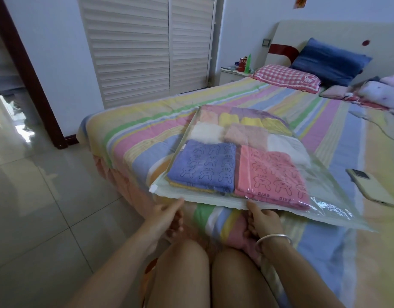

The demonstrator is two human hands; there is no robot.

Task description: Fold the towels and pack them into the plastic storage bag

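Note:
A clear plastic storage bag lies flat on the striped bed, holding several folded towels. A blue rabbit-print towel and a pink rabbit-print towel sit at its near end, with white, yellow and purple ones behind. My left hand pinches the bag's near edge by its left corner. My right hand, with a silver bangle at the wrist, grips the same edge near the middle, thumb on top.
A phone lies on the bed to the bag's right. Pink checked and blue pillows rest by the headboard, with bundled clothes at far right. Tiled floor and a louvred wardrobe are to the left. My knees are just below the hands.

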